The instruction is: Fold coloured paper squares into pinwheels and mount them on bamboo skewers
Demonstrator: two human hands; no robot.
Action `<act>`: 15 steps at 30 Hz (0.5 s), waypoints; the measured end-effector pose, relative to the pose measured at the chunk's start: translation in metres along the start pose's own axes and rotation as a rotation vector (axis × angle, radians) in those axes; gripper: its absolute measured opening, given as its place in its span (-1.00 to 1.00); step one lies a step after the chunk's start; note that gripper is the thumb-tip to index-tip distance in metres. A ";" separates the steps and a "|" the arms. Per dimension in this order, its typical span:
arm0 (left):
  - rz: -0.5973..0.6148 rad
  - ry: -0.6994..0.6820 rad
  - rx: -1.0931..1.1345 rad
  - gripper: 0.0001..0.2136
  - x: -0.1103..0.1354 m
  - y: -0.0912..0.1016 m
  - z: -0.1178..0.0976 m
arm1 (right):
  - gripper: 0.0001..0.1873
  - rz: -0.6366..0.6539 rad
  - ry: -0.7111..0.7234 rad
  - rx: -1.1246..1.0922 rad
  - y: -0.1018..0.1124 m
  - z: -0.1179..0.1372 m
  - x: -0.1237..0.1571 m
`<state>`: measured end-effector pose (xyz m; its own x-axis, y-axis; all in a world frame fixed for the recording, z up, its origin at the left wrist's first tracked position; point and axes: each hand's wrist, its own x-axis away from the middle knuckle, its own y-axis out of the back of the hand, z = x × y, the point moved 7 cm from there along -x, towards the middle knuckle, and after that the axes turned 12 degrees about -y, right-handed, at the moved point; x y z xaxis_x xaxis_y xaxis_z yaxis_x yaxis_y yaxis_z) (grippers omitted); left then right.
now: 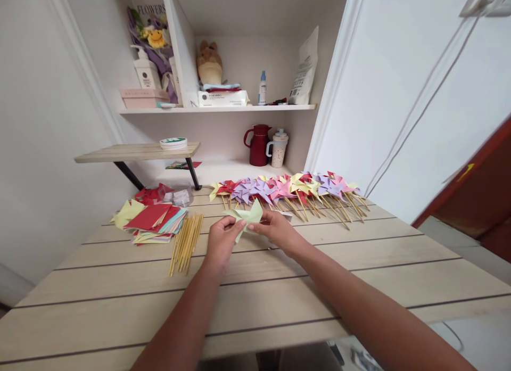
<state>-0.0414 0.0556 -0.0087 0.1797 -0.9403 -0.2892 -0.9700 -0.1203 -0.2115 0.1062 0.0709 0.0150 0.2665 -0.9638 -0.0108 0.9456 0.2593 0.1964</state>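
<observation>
Both hands meet over the middle of the wooden table (359,270), pinching a pale green paper pinwheel (248,215) between them. My left hand (221,242) grips its lower left side with closed fingers. My right hand (275,230) pinches its right side near the centre. A bundle of thin wooden sticks (186,243) lies just left of my left hand. A row of finished paper pinwheels on sticks (291,190), in yellow, red, purple and pink, lies beyond my hands.
A stack of coloured paper squares (154,220) sits at the left, with a small clear box (180,197) behind it. A low wooden riser (138,151) holds a round tin. A red jug (258,145) and a mug (278,148) stand at the back under cluttered shelves.
</observation>
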 end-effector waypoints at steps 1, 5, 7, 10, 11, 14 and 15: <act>0.004 0.000 -0.003 -0.72 0.000 0.000 0.000 | -0.73 0.000 0.002 0.001 -0.001 -0.001 0.000; 0.006 -0.001 -0.012 -0.72 -0.001 -0.001 0.002 | -0.73 -0.003 0.015 -0.053 -0.003 -0.003 -0.001; 0.004 -0.005 0.004 -0.72 -0.001 0.000 0.003 | -0.69 0.019 0.035 -0.126 -0.004 -0.001 -0.001; 0.001 -0.006 0.038 -0.73 -0.001 0.000 0.004 | -0.63 0.042 0.042 -0.170 -0.007 -0.001 -0.001; 0.000 -0.006 0.045 -0.72 -0.001 -0.001 0.005 | -0.64 0.035 0.037 -0.162 -0.007 -0.001 -0.001; 0.008 -0.009 0.057 -0.72 -0.002 -0.001 0.005 | -0.70 -0.010 0.035 -0.147 -0.005 -0.005 -0.003; 0.013 -0.007 0.058 -0.72 -0.002 -0.002 0.006 | -0.72 -0.022 0.039 -0.153 -0.004 -0.007 -0.003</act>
<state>-0.0388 0.0590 -0.0130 0.1687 -0.9394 -0.2983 -0.9611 -0.0898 -0.2611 0.1031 0.0737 0.0078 0.2496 -0.9669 -0.0523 0.9679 0.2475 0.0440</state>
